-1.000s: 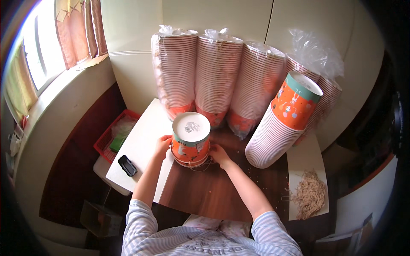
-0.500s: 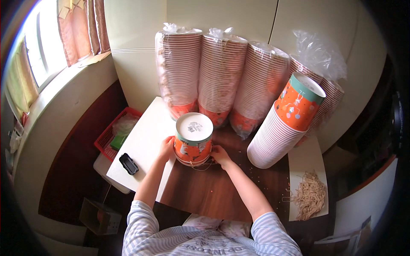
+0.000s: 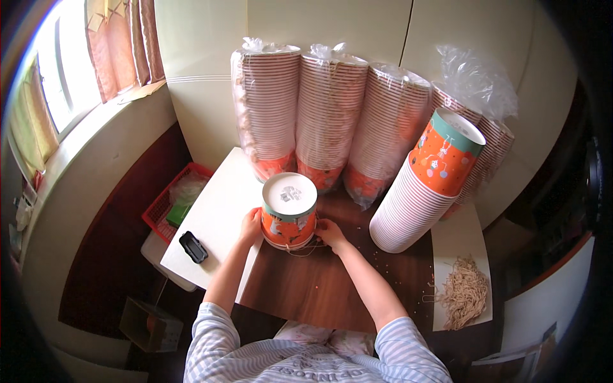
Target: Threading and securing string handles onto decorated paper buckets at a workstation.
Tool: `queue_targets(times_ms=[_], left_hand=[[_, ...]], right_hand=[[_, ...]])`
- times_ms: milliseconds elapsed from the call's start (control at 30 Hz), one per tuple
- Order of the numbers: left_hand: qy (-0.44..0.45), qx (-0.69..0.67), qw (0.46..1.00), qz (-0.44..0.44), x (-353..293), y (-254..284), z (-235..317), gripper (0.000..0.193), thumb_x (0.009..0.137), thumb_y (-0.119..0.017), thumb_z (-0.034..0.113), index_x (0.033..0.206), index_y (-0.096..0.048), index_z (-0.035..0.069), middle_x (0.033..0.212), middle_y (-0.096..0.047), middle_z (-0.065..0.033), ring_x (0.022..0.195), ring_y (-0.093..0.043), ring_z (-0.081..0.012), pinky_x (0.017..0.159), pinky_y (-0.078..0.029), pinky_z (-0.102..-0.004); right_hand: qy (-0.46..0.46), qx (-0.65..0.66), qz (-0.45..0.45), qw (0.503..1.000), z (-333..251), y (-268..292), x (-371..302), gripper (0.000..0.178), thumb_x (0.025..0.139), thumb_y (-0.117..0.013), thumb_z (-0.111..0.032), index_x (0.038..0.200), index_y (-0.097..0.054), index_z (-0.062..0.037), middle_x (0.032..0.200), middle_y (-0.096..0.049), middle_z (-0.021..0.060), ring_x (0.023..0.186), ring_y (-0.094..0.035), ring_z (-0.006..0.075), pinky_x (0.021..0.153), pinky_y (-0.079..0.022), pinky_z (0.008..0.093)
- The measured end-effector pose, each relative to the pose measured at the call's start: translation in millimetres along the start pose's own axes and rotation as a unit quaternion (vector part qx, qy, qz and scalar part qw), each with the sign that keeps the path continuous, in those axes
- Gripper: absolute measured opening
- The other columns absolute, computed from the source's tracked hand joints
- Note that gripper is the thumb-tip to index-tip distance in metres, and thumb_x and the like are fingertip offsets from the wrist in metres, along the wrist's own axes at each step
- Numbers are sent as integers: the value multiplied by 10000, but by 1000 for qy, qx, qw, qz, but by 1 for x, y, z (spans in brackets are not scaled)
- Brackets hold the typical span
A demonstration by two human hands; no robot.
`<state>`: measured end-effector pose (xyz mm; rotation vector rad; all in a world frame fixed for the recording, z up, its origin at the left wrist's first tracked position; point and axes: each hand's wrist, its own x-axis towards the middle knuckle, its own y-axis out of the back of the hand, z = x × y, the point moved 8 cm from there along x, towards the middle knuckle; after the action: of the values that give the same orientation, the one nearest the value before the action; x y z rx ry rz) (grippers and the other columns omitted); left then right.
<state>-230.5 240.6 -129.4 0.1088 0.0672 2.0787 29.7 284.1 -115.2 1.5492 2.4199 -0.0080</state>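
Note:
An orange paper bucket [image 3: 288, 228] with a green band stands upside down on the brown table, its white base facing up. My left hand [image 3: 252, 223] presses against its left side, fingers curled round it and partly hidden behind. A thin cord [image 3: 300, 253] runs round the low rim and hangs in a loose loop at the front right. My right hand [image 3: 329, 233] is closed at the right of the rim, the cord pinched in its fingertips. Right of it leans a tall stack of the same buckets [image 3: 414, 210], nested upside down.
Several plastic-wrapped bucket stacks [image 3: 268, 102] line the wall behind. A heap of beige cords [image 3: 465, 292] lies on the white strip at right. On the white board [image 3: 214, 201] at left sits a black case [image 3: 193, 247]. Beyond it is a red basket [image 3: 159, 214].

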Motion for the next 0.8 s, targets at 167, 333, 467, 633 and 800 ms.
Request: queue_targets(times_ms=[167,333,467,633,800], left_hand=[[9,11,1000,-7,2,2,-5,288,889,-413,181,1014,-580,-18,917,-630,-137,863,-581,-199,776,-441,-297],[12,6,1000,-13,-2,-2,2,287,890,-411,179,1016,-580,-17,921,-629,-131,863,-578,-196,777,-442,-295],[10,-20,1000,-5,-4,3,1,301,900,-429,196,1062,-539,-33,940,-599,-89,858,-540,-144,745,-438,-261],[-57,8,992,109,-32,21,27,287,863,-498,165,1074,-485,-30,1006,-537,-128,883,-510,-181,785,-423,-306],[-258,244,921,158,-102,15,124,383,797,-566,112,1139,-435,1,1147,-446,-192,1025,-456,-317,870,-379,-384]], right_hand=[[6,-10,7,1000,0,0,2,320,768,-630,-127,1048,-500,-45,835,-585,28,577,-520,91,408,-347,206],[-11,-30,21,999,7,4,5,355,758,-639,-110,1070,-487,-41,840,-585,38,587,-532,108,414,-355,222],[-34,-26,17,999,9,1,1,383,761,-638,-118,1101,-478,-41,849,-583,42,600,-535,110,443,-384,231],[161,-190,47,967,-19,18,-21,363,774,-622,-137,1091,-500,-10,949,-576,95,810,-579,184,714,-479,304],[250,-230,66,938,-87,46,-80,350,755,-632,-168,1051,-520,-20,1004,-551,132,860,-575,229,745,-473,322]])
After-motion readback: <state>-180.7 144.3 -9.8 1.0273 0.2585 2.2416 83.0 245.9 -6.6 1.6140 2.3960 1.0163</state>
